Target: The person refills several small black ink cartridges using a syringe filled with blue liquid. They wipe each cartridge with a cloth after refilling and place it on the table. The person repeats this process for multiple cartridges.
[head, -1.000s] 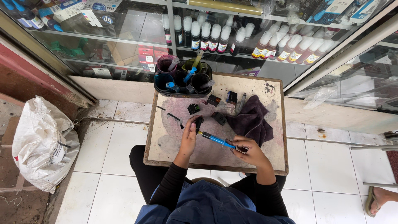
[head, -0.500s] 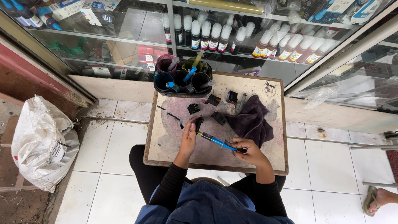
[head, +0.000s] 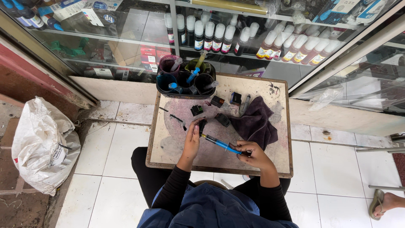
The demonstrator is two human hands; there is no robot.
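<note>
A person is sitting at a stained small table (head: 168, 143), the left hand (head: 192, 141) gripping a black cartridge (head: 202, 125) upright on the tabletop. The right hand (head: 252, 154) is closing around the plunger end of a blue syringe (head: 220, 144), its tip touching the cartridge. More cartridges (head: 222, 119) are lying beside a dark cloth (head: 255, 122), near a tray of cups (head: 185, 78).

Blue plastic syringe (head: 221, 145) – glossy; purple cloth (head: 256, 123) matt, soft; tabletop (head: 211, 156) rough, ink-stained.
</note>
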